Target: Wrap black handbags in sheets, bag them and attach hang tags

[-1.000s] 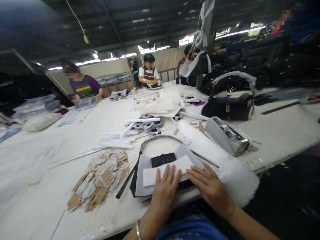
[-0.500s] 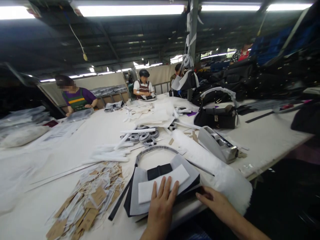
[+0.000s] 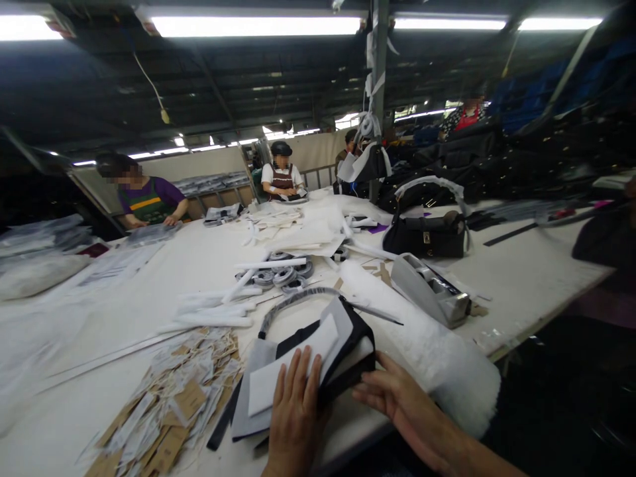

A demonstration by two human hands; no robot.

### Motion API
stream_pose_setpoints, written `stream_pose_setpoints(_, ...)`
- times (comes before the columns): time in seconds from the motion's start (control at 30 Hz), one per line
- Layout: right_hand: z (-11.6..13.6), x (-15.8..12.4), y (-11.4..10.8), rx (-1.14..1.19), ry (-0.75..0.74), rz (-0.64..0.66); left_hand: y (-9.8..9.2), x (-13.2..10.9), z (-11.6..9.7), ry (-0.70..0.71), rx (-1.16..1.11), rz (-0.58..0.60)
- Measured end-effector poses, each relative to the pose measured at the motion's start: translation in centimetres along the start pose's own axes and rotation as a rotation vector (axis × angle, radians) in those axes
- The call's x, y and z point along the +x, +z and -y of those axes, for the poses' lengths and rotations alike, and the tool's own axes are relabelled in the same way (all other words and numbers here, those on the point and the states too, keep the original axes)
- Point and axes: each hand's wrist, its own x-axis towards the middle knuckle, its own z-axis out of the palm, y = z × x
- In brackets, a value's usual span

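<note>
A black handbag (image 3: 358, 331) lies on the table in front of me, tilted up on its right side. Grey-white sheet (image 3: 346, 322) covers its flap, and a folded white pad (image 3: 263, 387) rests on top. My left hand (image 3: 297, 397) lies over the pad with its fingers stretched out; its thumb is hidden. At the bag's right end, my right hand (image 3: 392, 391) has its fingers bent against the lower edge, gripping it. White stuffing shows in the bag's open side. The wrapped handle (image 3: 298, 298) arches away behind, and a black strap (image 3: 223, 417) sticks out at left.
Paper tags (image 3: 173, 411) lie heaped at left. Beyond are white tubes (image 3: 213, 315) and coiled handles (image 3: 285, 275). A tape dispenser (image 3: 430, 291), a white padding roll (image 3: 422, 351) and another black handbag (image 3: 427, 235) stand at right. Several people work around the table.
The bag has turned and its right side has lifted, opening a gap that shows white stuffing. Both hands have shifted left with it, and the pad is tilted more steeply.
</note>
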Motion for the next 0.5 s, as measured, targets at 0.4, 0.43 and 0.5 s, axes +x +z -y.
stream_pose_setpoints(0.4, -0.6, 14.9, -8.1, -1.654, -0.568, -0.009, -0.7, 0.9, 4.4, -0.248, -0.146, -0.086)
stream_pose_setpoints(0.43, -0.7, 16.3, -7.9, -1.689, -0.578, 0.027, -0.6, 0.9, 4.3, -0.260, -0.147, -0.084)
stream_pose_setpoints(0.5, -0.3, 18.9, -6.9, -1.745, -0.617, 0.111, -0.3, 0.9, 4.2, -0.264, -0.142, -0.083)
